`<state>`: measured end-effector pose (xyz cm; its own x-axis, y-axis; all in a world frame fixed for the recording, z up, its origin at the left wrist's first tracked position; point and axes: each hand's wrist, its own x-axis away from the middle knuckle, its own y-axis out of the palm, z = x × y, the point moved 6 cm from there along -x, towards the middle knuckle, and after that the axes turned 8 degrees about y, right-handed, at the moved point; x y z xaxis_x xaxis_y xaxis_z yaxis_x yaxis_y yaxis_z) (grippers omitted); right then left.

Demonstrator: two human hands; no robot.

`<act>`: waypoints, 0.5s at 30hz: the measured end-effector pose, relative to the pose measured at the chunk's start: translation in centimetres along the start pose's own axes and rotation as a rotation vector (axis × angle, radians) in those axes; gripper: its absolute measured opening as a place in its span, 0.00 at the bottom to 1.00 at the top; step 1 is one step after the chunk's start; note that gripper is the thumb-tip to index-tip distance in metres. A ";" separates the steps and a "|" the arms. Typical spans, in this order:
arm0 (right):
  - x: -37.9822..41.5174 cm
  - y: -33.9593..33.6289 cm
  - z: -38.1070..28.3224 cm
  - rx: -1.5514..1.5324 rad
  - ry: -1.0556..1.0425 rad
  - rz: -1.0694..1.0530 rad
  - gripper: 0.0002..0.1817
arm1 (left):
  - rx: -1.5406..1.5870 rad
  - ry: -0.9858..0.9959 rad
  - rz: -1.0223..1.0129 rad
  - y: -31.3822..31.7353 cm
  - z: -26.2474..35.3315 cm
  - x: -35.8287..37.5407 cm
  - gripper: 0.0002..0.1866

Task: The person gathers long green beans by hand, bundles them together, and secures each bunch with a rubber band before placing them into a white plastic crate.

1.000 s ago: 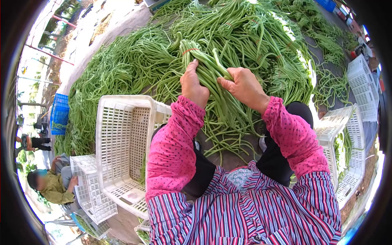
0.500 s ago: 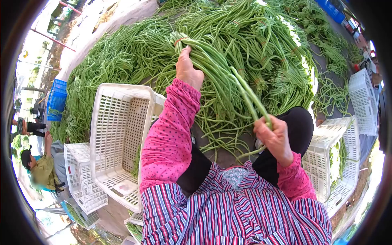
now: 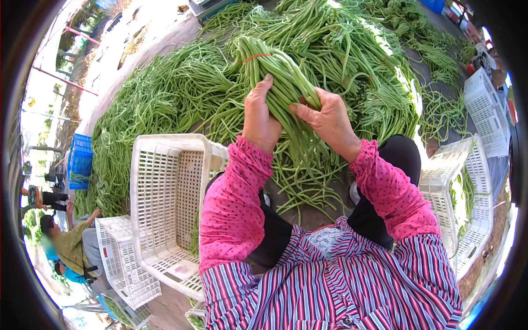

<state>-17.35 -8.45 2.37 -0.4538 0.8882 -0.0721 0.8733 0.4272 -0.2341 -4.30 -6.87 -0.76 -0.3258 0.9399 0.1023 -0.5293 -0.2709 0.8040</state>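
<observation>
A bundle of long green beans [image 3: 278,82] is held up between my two hands, with a red band [image 3: 257,56] around it near the top. My left hand [image 3: 261,115] is closed round the left side of the bundle, thumb in front. On the right side my right hand [image 3: 329,121] grips the same beans, thumb laid across them. The lower ends of the beans hang down between my knees. Behind the bundle spreads a big heap of long beans [image 3: 170,88], several of them tied with red bands.
To my left a white plastic crate [image 3: 143,192] lies tipped, a few beans inside. Another white crate [image 3: 481,209] on my right holds beans. A blue crate [image 3: 80,162] stands at the far left, near a person in an olive top [image 3: 71,245]. White crates [image 3: 487,113] are stacked far right.
My right hand has moved up and left from the lower bean ends to the bundle's upper part. The person at left now reaches toward the heap.
</observation>
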 end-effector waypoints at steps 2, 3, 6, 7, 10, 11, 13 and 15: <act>0.0 0.1 0.3 -0.100 0.016 -0.024 0.13 | -0.019 0.019 -0.002 -0.4 0.2 0.0 0.12; 0.0 0.0 0.3 -0.202 0.031 -0.043 0.14 | -0.045 0.020 0.013 -0.6 0.3 0.1 0.12; -0.5 -0.3 0.7 -0.125 0.057 -0.109 0.12 | -0.067 0.025 0.080 -1.3 0.3 0.3 0.11; -0.6 -0.1 0.9 -0.098 0.081 -0.162 0.11 | -0.071 0.027 0.124 -1.5 0.3 0.4 0.11; 2.2 0.5 -0.3 -0.297 0.268 -0.244 0.10 | -0.110 0.118 0.100 -4.0 0.4 -1.1 0.11; 3.5 0.7 -0.2 -0.331 0.373 -0.294 0.10 | -0.057 0.102 0.169 -4.3 0.8 -1.3 0.11; 5.7 -0.4 0.6 -0.250 0.365 -0.334 0.10 | 0.053 0.081 0.310 -4.8 1.8 -1.7 0.11; 7.5 -3.0 0.3 -0.299 0.434 -0.225 0.09 | 0.066 0.103 0.354 -4.4 2.8 -1.8 0.12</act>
<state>-23.44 -3.18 2.25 -0.5754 0.7307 0.3674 0.8041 0.5874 0.0912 0.83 -6.74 -2.84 -0.5585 0.7635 0.3241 -0.3190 -0.5584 0.7657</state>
